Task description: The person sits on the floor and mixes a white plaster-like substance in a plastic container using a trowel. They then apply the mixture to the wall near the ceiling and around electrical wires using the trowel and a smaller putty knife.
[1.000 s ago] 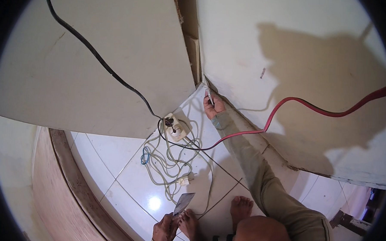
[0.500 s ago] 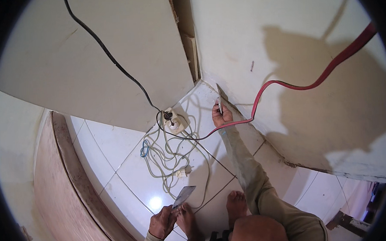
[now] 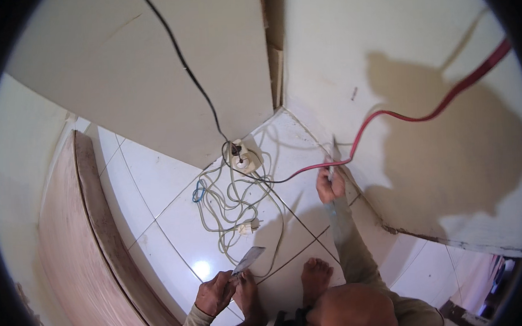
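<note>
My right hand (image 3: 330, 184) is low at the foot of the right wall, closed around a putty knife (image 3: 333, 153). Its blade shows nearly edge-on, pointing away from me beside the wall; whether it touches the plaster, I cannot tell. Nearer to me on the left, my left hand (image 3: 215, 293) grips a second putty knife (image 3: 249, 259), with its flat grey blade tilted up to the right above the floor. Both handles are mostly hidden by the fingers. A red cable (image 3: 325, 165) crosses the picture just in front of my right fingers.
On the white tiled floor (image 3: 174, 251) lies a tangled extension cord (image 3: 237, 194), with its white socket block (image 3: 243, 159) against a beige panel (image 3: 213, 139). A black cable (image 3: 190, 73) runs down to that block. A pinkish padded board (image 3: 84, 240) stands at the left.
My right hand has moved back along the wall's foot, away from the corner and nearer to me, with its putty knife. My left hand keeps almost the same place. The view has shifted slightly.
</note>
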A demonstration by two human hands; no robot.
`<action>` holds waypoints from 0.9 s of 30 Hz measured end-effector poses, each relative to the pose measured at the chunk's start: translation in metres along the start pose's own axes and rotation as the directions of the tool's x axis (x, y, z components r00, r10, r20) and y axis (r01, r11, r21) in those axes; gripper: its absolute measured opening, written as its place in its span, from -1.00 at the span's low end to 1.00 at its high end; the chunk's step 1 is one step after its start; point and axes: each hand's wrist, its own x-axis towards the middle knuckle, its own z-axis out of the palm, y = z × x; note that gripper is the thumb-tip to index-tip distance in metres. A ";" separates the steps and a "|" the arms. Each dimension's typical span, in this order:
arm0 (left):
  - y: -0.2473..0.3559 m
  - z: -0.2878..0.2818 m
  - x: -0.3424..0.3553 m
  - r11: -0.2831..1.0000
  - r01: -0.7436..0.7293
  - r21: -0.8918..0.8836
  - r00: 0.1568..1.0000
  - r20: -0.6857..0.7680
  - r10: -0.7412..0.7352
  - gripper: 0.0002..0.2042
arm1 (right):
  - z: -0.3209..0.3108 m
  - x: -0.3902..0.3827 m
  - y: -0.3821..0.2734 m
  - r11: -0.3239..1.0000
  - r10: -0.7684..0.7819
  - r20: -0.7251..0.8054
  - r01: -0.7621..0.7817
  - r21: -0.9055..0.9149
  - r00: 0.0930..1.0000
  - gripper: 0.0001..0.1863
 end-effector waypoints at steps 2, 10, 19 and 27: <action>-0.005 0.000 -0.004 1.000 0.007 -0.026 1.000 -0.001 -0.007 -0.68 | 0.005 -0.008 0.011 0.996 0.057 0.014 -0.056 -0.075 0.998 -0.71; -0.006 -0.002 0.002 1.000 0.018 -0.016 1.000 0.019 -0.018 -0.68 | 0.012 0.136 0.075 0.986 0.118 -0.011 -0.118 -0.118 0.993 -0.79; -0.008 -0.002 -0.005 0.997 0.066 0.030 0.996 0.054 -0.068 -0.68 | 0.015 0.162 0.067 0.999 0.051 -0.076 -0.052 -0.015 0.996 -0.74; -0.008 0.002 0.001 0.999 0.007 0.032 0.999 0.037 -0.008 -0.67 | 0.011 0.080 0.009 0.993 0.119 0.008 -0.119 0.000 0.993 -0.72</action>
